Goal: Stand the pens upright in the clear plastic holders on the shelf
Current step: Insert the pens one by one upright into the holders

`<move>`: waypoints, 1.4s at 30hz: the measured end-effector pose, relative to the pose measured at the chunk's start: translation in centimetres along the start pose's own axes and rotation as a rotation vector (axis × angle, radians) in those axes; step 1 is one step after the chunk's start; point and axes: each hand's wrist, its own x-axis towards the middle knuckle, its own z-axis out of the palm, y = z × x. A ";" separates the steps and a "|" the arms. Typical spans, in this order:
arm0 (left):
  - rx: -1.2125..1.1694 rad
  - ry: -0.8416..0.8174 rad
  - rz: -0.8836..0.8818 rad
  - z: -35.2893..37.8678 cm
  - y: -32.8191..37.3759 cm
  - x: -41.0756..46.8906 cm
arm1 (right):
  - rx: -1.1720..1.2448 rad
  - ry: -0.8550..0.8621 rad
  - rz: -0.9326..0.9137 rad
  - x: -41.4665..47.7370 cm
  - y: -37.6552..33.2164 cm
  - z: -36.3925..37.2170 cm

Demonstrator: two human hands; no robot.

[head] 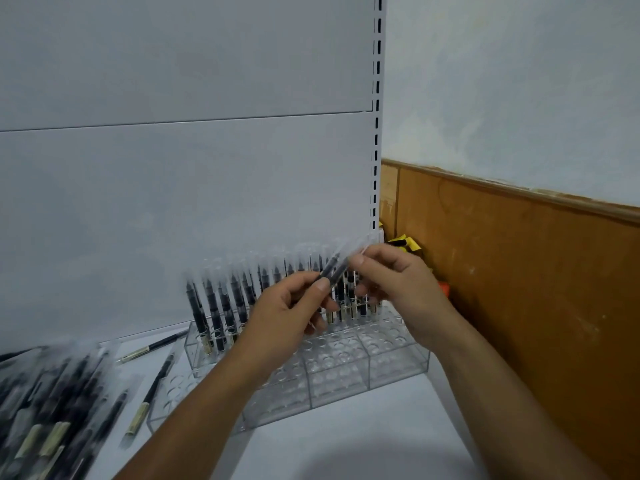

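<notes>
A clear plastic holder (349,368) with round holes stands on the white shelf (346,438). Several black pens with clear caps (221,306) stand upright in its back row. My left hand (287,317) and my right hand (398,282) hold one black pen (334,271) between them, tilted, above the holder. The left thumb and fingers pinch its lower end, and the right fingers pinch its clear upper end. A second clear holder (173,396) lies lower left, partly behind my left forearm.
A heap of loose wrapped pens (59,410) lies on the shelf at the lower left, with single pens (152,389) beside it. The grey back panel (173,202) rises behind. A brown wooden wall panel (519,271) is on the right, with yellow and orange items (405,244) in the gap.
</notes>
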 end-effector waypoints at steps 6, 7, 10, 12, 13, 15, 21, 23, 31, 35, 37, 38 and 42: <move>0.003 0.036 -0.026 -0.1 -0.1 0.0 | 0.167 0.449 -0.054 0.6 -0.5 -2.7; 0.021 0.028 -0.022 0.0 0.0 0.0 | 0.144 0.502 -0.089 0.7 -0.4 -3.1; 0.028 0.029 -0.017 -0.1 0.0 0.0 | 0.039 0.554 -0.189 1.0 0.2 -3.8; 0.032 0.030 -0.014 -0.1 0.1 0.0 | -0.123 0.540 -0.239 1.2 0.7 -3.8; 0.036 0.029 -0.012 -0.1 0.1 0.0 | -0.203 0.530 -0.254 1.4 1.0 -3.7; 0.038 0.027 -0.006 0.0 0.1 -0.1 | -0.315 0.510 -0.268 1.7 1.4 -3.7; 0.034 0.024 -0.010 -0.1 0.0 0.0 | -0.481 0.491 -0.319 2.3 1.7 -4.0; 0.028 0.023 -0.011 -0.1 0.0 0.0 | -0.557 0.468 -0.303 2.6 1.9 -4.1; 0.029 0.025 -0.005 -0.2 -0.3 0.1 | -0.858 0.278 -0.059 2.6 2.9 -4.2; 0.038 0.029 -0.007 -0.2 -0.4 0.1 | -0.916 0.234 0.012 1.9 2.8 -4.6; 0.047 0.033 -0.012 -0.2 -0.4 0.1 | -0.884 0.267 -0.006 1.3 2.5 -4.6; 0.052 0.035 -0.015 -0.2 -0.4 0.2 | -0.859 0.306 -0.043 1.0 2.1 -4.6; 0.048 0.037 -0.004 -0.1 -0.2 0.1 | -0.617 0.197 -0.132 0.0 0.1 -2.6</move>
